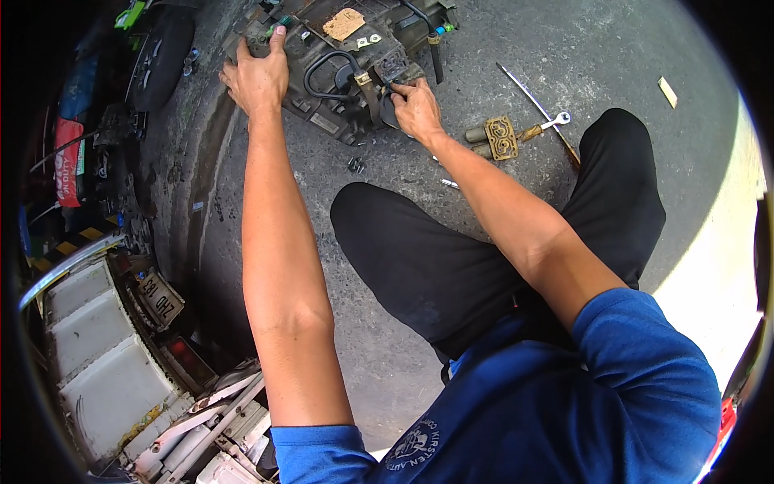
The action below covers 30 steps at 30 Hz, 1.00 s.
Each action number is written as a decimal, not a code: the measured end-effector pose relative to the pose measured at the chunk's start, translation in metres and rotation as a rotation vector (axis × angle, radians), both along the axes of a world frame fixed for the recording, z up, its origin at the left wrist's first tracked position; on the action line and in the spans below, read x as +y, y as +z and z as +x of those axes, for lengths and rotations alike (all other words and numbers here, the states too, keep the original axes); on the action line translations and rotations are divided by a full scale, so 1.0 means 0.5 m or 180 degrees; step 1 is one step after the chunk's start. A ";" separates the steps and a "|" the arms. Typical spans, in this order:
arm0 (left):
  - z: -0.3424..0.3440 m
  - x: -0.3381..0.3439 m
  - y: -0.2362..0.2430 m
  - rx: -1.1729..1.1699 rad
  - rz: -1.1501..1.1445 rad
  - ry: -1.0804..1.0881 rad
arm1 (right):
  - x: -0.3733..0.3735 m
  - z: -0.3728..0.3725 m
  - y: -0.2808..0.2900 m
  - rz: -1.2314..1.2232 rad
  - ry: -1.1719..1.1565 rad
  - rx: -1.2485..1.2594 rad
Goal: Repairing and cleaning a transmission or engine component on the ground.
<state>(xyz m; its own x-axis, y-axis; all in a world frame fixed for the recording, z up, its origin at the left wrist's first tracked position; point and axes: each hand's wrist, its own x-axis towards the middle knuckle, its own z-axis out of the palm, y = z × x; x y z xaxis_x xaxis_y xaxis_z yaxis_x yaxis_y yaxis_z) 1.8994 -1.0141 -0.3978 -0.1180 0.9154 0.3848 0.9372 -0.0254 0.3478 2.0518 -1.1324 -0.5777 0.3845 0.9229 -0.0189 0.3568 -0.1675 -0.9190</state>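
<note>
A dirty black plastic housing (326, 121), fitted with hoses and pipes, lies on the ground in front of me. My left hand (256, 79) rests on its left edge, thumb up and fingers spread apart. On the near right side, my right hand (417, 110) has its fingers curled around a dark part of the housing; their tips are partly hidden. Between my hands a bent black pipe (308, 81) loops over the housing. A tan foam piece (344, 24) sits on its top.
Right of my right hand lie a brass-coloured metal block (501, 139), a ratchet wrench (558, 120) and a long thin rod (522, 87). Small dark parts (355, 164) sit near my left knee. A white vehicle panel (105, 339) stands at left; a wood chip (667, 92) lies far right.
</note>
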 end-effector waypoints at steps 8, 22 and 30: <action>0.003 -0.003 0.002 0.0051 -0.0190 0.0109 | 0.008 0.044 -0.010 -0.0138 -0.0710 0.0011; 0.003 0.000 0.002 0.0052 0.0023 0.0040 | 0.016 0.040 -0.016 -0.0075 -0.0559 0.0053; 0.003 -0.001 0.000 0.0034 0.0013 0.0031 | -0.001 0.021 -0.006 -0.0105 -0.0248 0.0031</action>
<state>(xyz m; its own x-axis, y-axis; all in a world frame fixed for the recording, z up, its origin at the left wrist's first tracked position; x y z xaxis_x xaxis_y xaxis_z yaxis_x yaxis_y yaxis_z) 1.9009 -1.0148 -0.3976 -0.1229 0.9126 0.3899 0.9411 -0.0175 0.3378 2.0624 -1.1328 -0.5809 0.4549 0.8890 -0.0529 0.3326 -0.2247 -0.9159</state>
